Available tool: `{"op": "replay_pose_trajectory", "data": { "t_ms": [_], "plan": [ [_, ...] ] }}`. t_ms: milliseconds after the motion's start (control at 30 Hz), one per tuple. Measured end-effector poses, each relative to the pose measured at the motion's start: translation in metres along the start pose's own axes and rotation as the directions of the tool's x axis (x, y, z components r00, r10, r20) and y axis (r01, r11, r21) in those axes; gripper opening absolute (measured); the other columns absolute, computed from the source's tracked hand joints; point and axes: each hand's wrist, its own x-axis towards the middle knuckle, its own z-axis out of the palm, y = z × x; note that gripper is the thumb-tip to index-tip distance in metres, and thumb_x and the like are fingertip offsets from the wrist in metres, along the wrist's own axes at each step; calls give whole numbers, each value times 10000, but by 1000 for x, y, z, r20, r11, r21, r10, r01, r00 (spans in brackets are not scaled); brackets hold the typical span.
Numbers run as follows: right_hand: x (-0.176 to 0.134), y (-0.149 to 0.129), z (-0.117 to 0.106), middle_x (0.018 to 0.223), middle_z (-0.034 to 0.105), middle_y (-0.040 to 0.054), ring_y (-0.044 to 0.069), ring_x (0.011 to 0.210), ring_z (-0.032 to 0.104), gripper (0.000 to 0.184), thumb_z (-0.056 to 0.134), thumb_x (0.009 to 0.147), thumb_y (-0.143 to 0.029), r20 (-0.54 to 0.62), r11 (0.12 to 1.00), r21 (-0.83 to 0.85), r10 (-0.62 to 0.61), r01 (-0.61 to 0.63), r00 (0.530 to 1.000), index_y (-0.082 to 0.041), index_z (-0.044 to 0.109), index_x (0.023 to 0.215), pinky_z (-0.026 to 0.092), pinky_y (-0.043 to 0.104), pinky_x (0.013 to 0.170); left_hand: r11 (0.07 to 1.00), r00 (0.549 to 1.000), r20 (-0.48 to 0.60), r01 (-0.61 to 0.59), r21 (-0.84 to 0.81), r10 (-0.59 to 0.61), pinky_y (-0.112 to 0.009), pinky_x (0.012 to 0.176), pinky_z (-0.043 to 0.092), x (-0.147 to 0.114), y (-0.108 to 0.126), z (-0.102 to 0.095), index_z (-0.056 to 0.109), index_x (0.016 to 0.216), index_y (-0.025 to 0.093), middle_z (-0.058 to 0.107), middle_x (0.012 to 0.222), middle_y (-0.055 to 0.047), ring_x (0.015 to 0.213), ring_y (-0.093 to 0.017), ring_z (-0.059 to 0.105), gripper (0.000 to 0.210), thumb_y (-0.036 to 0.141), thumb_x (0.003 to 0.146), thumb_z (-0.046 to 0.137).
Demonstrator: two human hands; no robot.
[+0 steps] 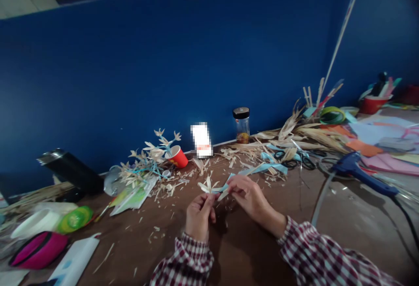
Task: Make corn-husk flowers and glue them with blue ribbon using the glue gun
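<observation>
Brown table (163, 233) beneath upward-pointing husk flower (207, 186)

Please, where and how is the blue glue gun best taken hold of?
Grip the glue gun by its slim handle, probably from the near side with the right hand, the nearer one, once free: the handle slants toward the viewer, with the cord at its end and pink paper beyond.

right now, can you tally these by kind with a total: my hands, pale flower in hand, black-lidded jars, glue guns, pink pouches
Hands: 2, left hand and right hand
Pale flower in hand: 1
Black-lidded jar: 1
Glue gun: 1
Pink pouch: 1
Total: 6
</observation>
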Motion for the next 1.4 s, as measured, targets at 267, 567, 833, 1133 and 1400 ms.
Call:
{"op": "replay_pose_trajectory", "data": {
  "t_ms": [267, 567, 833, 1133, 1400],
  "plan": [
    [-1, 0, 4, 857, 579, 22, 136, 731, 553, 135, 508, 728, -121, -30, 995, 29, 97, -96, 995, -200, 555, 827, 443, 231, 636, 999, 999, 0, -43, 18, 43, -173, 319, 230, 0, -7, 1, 597, 627, 123, 558, 480, 18, 302, -21, 295, 327, 445, 607, 651],
    [-4, -14, 15, 694, 575, 7, 128, 651, 517, 174, 494, 801, -317, 98, 916, 293, 255, -273, 962, -167, 569, 755, 421, 227, 604, 969, 982, -63, -164, 185, 178, -167, 363, 264, -4, 2, 0, 620, 711, 124, 403, 389, 69, 356, -51, 329, 284, 405, 675, 610],
    [-4, -8, 20, 683, 571, -4, 112, 636, 519, 186, 588, 734, -343, 148, 820, 450, 323, -354, 935, -158, 575, 753, 428, 223, 609, 946, 982, 26, -185, 267, 185, -169, 371, 283, -8, 1, 3, 584, 698, 140, 419, 414, 69, 355, -53, 360, 246, 386, 711, 582],
    [-2, -7, 15, 697, 575, -7, 102, 633, 512, 260, 638, 677, -383, 291, 698, 561, 337, -445, 895, -146, 577, 762, 411, 222, 605, 942, 982, 23, -186, 280, 187, -176, 378, 290, -8, 1, 1, 587, 694, 141, 429, 395, 71, 349, -60, 373, 251, 391, 691, 603],
    [-1, -7, 16, 612, 507, -41, 77, 534, 444, 242, 600, 709, -399, 236, 700, 571, 359, -428, 903, -170, 523, 722, 362, 190, 502, 992, 994, 28, -108, 61, 107, -168, 367, 296, -5, -5, 3, 609, 703, 130, 442, 391, 70, 353, -53, 381, 245, 368, 657, 644]
  ]
}}
